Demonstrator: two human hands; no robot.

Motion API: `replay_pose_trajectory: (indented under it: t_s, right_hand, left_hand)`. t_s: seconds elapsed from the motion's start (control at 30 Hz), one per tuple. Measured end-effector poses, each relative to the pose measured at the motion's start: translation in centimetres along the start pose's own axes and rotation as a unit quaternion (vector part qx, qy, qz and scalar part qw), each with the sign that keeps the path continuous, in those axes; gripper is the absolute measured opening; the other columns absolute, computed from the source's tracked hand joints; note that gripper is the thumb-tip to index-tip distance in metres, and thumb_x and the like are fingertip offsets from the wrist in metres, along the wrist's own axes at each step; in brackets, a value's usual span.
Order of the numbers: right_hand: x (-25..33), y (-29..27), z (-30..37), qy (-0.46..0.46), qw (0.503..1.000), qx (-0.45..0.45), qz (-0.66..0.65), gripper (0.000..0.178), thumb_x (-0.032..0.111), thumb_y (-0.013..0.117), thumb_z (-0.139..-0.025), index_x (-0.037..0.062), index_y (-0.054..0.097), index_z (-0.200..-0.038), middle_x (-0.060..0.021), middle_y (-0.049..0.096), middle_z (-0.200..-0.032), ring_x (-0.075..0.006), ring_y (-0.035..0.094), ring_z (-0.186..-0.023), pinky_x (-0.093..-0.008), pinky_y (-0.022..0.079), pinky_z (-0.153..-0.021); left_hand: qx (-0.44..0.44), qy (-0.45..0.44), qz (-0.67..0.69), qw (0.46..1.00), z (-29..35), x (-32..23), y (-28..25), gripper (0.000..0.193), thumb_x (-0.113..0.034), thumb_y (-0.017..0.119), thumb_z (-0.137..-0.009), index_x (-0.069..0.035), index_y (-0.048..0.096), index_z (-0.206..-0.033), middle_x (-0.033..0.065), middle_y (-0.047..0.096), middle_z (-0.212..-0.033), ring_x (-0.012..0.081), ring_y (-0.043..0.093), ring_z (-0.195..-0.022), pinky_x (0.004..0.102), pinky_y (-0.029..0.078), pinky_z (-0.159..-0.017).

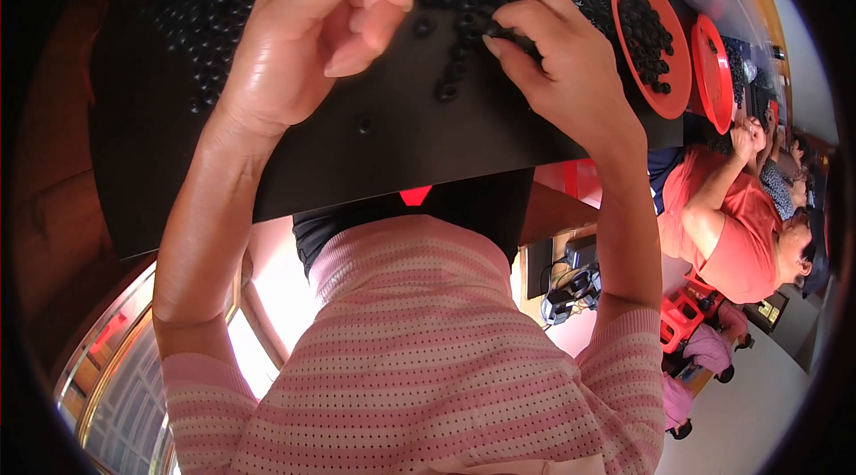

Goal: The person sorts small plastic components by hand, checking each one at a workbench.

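Small black ring-shaped parts [448,91] are spread over a black tabletop [401,132], thick at the far side with a few strays nearer me. My left hand [325,20] is raised over the left part of the table, its fingers curled inward and thumb laid toward the index finger at the upper edge. Whatever it may hold is hidden. To the right, my right hand [566,60] is low over the table beside a short line of rings. Its thumb and index finger close around a small black ring [497,27], which is mostly covered by the fingers.
An orange-red oval basin [679,87] of black rings stands right of my right hand, with a second red basin [720,100] beyond. A co-worker in a coral shirt [727,216] sits at the right. Red stools [682,319] and other people are farther off.
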State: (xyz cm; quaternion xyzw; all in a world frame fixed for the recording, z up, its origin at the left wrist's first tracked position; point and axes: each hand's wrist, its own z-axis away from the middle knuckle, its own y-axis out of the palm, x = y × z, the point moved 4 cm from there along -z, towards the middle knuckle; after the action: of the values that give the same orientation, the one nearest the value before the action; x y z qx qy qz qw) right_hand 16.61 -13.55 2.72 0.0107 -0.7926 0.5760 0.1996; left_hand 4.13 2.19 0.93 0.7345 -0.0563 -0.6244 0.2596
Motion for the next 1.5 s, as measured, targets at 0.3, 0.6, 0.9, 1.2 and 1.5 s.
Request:
replay_pose_trajectory:
  t_s: [0.3,0.6,0.9,1.2,1.5]
  right_hand:
    - [4.2,-1.3,-1.8,-0.099,0.97,-0.108,-0.195,0.022,-0.001,0.07,-0.077,0.0042,0.063,-0.098,-0.0002,0.054,-0.086,-0.0048,0.044,-0.063,-0.0188,0.032,-0.05]
    - [5.5,-1.2,-2.5,-0.133,0.961,-0.167,-0.174,0.025,-0.003,0.069,-0.078,0.0018,0.064,-0.102,-0.0033,0.055,-0.088,-0.006,0.045,-0.063,-0.0186,0.035,-0.051]
    - [5.7,-2.0,-2.1,-0.172,0.942,-0.175,-0.229,0.029,-0.006,0.065,-0.082,-0.004,0.063,-0.111,-0.005,0.055,-0.086,-0.0072,0.046,-0.062,-0.019,0.036,-0.054]
    - [6.1,-1.5,-2.4,-0.146,0.949,-0.176,-0.217,0.029,-0.005,0.069,-0.073,0.0034,0.064,-0.1,-0.0074,0.054,-0.076,-0.0179,0.054,-0.06,-0.0283,0.043,-0.052]
    - [3.5,-1.4,-1.4,-0.081,0.942,-0.175,-0.274,0.026,-0.004,0.066,-0.078,0.0041,0.063,-0.102,-0.0022,0.053,-0.076,-0.0088,0.043,-0.055,-0.022,0.036,-0.05]
  left_hand:
    - [0.004,-0.023,-0.077,0.997,0.3,0.5,0.6,0.032,-0.033,0.049,-0.099,-0.003,0.06,-0.101,0.0001,0.056,-0.074,0.0051,0.042,-0.056,0.0188,0.029,-0.048]
    - [0.037,-0.019,-0.042,0.998,0.5,0.4,0.7,0.034,-0.033,0.048,-0.099,-0.002,0.059,-0.107,0.0034,0.06,-0.077,0.0077,0.043,-0.057,0.0212,0.03,-0.048]
    - [0.017,-0.048,0.09,0.995,0.1,0.0,0.7,0.032,-0.033,0.056,-0.096,-0.002,0.063,-0.092,0.0023,0.059,-0.07,0.0073,0.047,-0.054,0.0195,0.032,-0.045]
    - [0.052,-0.081,0.084,0.992,0.6,0.7,0.4,0.035,-0.03,0.057,-0.095,0.0,0.055,-0.112,0.0036,0.056,-0.073,0.009,0.041,-0.052,0.0214,0.032,-0.046]
    - [0.084,-0.04,0.036,0.995,0.4,0.5,0.7,0.03,-0.026,0.052,-0.097,-0.001,0.052,-0.114,0.0063,0.057,-0.084,0.0082,0.044,-0.057,0.0204,0.032,-0.048]
